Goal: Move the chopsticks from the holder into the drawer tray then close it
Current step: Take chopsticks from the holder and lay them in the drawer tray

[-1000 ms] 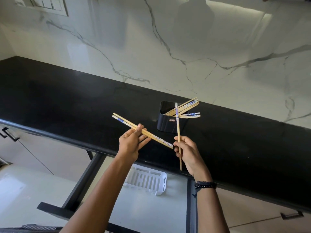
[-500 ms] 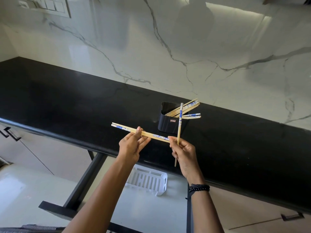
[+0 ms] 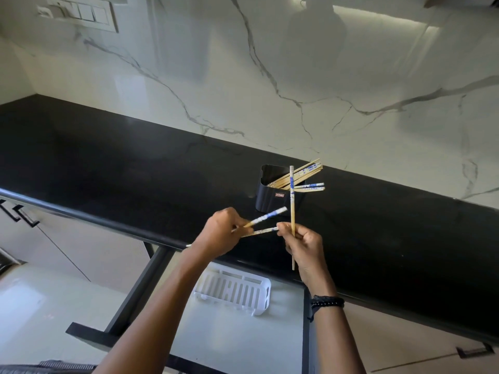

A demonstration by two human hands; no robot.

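**Three sticks in hand, tray waiting below**

My left hand (image 3: pixel 220 234) is curled round two chopsticks (image 3: pixel 266 217), and they've splayed into a narrow V with their blue-patterned ends pointing to 2 o'clock. My right hand (image 3: pixel 306 245) pinches a single chopstick (image 3: pixel 292 201) almost upright, patterned end at 12, bare tip hanging down at 6 past my palm. My right fingertips (image 3: pixel 280 225) sit right at the end of the lower left-hand stick. Whether they actually touch it, I can't tell.

These are light, thin and stiff, pale bamboo by the look of them, smooth and likely to roll or fan apart in a loose grip. Best held near the middle, bunched parallel, thumb pressing across them all. They shouldn't snap under a normal grip, but a dropped one would skitter.

They're tan along the shaft, tapering to a plain tip, with a white-and-blue printed band at the thick end.

The black holder (image 3: pixel 267 201) stands on the black countertop (image 3: pixel 135 157) at 12 o'clock from my hands, and the rest of the chopsticks (image 3: pixel 302 172) lean out of it towards 2. The white slotted tray (image 3: pixel 266 292) lies in the open drawer (image 3: pixel 140 287) at 6 o'clock, with no sticks in it yet.
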